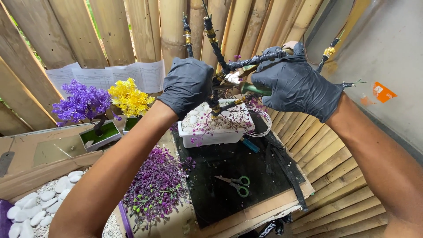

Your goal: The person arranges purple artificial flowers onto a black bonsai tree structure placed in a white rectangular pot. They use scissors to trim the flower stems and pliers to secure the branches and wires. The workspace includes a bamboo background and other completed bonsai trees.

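A small artificial tree (214, 83), its bare branches wrapped in dark tape with gold wire bands, stands upright in a white rectangular pot (211, 134) filled with pale pebbles, on a dark mat (229, 185) over the surface. A few sprigs of purple blossom hang at its lower branches. The left hand (187, 83), in a black glove, is curled loosely around the trunk area with the fingers folded inward; whether it truly grips the trunk I cannot tell. The right hand (293, 81), also gloved, is closed around a green-handled tool (255, 89) whose tip sits at a branch fork. Green-handled scissors (238, 184) lie on the mat, a heap of loose purple sprigs (156, 185) beside it, and finished purple (81, 103) and yellow (129, 98) trees stand further left against the bamboo wall (132, 31). Pressing the tool too hard could bend or snap a thin branch, and a pull on the trunk could tip the light pot and spill its pebbles.
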